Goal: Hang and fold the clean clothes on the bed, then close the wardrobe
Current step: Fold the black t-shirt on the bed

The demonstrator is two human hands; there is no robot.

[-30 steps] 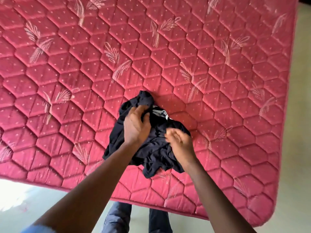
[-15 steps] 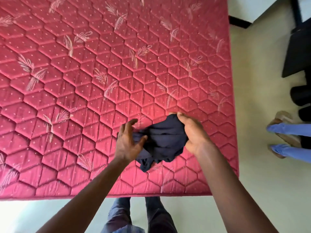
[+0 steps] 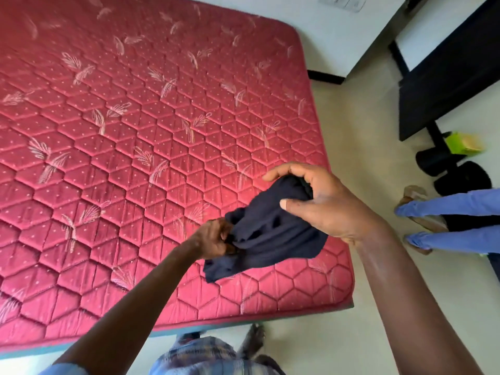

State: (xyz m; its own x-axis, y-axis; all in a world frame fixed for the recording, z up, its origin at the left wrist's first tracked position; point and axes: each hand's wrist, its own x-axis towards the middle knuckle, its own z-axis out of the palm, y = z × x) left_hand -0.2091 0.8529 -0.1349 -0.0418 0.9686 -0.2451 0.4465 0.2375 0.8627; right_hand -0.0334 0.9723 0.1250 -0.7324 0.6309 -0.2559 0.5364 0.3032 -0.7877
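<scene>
Both hands are holding a bunched dark navy garment [image 3: 270, 234] up off the red quilted bed [image 3: 135, 158]. The right hand [image 3: 327, 207] is gripping the garment's upper end, its fingers curling over the top of the cloth and its thumb pressing across the front. The left hand [image 3: 213, 239], lower and to the left of the right one, is pinching a gathered fold at the garment's left edge with tightly curled fingers. The cloth is hanging crumpled between the two hands, and a loose corner is drooping below the left hand. Whether that corner is brushing the bed cannot be told. The bed is stretching away beyond and to the left of both hands, and its near right corner is lying just under them. To the right of the right hand, another person's legs in blue trousers [image 3: 454, 207] are standing on the pale floor [image 3: 351, 117]. Beyond those legs, a green box [image 3: 462, 143] is sitting beside dark furniture [image 3: 446, 77]. Below the hands, the wearer's foot [image 3: 254, 339] is resting on the floor by the bed's edge.
</scene>
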